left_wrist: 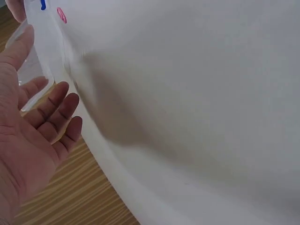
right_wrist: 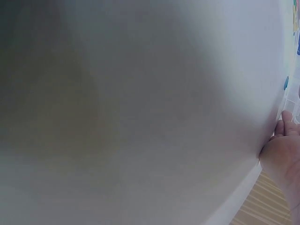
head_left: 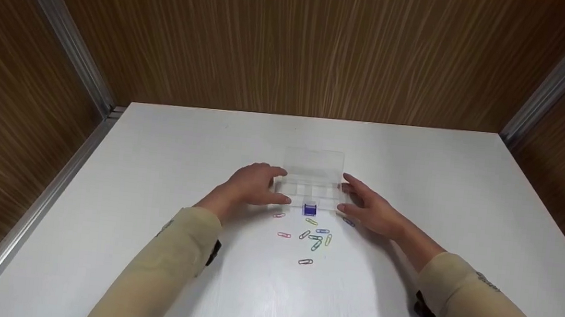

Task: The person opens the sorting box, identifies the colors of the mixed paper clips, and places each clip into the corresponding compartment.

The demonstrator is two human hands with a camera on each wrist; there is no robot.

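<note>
Clear box (head_left: 311, 182), long axis left-right w/ blue latch (head_left: 309, 209) facing person, flanked by left hand (head_left: 254, 184) & right hand (head_left: 369, 207), both w/ fingers loose.

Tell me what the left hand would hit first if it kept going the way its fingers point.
Most likely the clear plastic box: the left hand sits at the box's left end, fingers aimed at it, thumb near the front edge. The head view cannot settle whether they already touch.
</note>
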